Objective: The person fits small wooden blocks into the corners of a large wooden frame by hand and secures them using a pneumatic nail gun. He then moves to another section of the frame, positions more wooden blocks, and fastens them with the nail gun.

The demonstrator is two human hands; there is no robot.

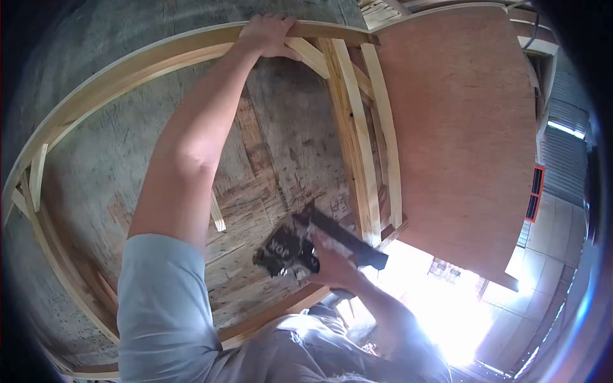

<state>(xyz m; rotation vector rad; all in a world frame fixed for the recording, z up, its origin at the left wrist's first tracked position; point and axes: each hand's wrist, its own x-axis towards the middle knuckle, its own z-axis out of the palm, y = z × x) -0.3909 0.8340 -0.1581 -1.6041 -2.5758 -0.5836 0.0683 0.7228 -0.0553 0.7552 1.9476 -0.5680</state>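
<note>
My left hand (268, 37) reaches far forward and grips the top rail (179, 54) of a wooden frame, fingers over its far edge and thumb on the near side. In my right hand (333, 265) is a dark nail gun (287, 249), blurred by motion, with pale lettering on its body. Its long straight magazine (351, 242) points toward the lower right. The nail gun is above the worn plywood surface (255, 159), inside the frame's outline. Part of its grip is hidden by my fingers.
Upright wooden studs (354, 140) cross the frame to the right. Beside them stands a large reddish plywood panel (456, 140). A short wood strip (218, 210) is below my left forearm. Bright glare (440, 313) washes out the lower right, near a tiled floor (546, 255).
</note>
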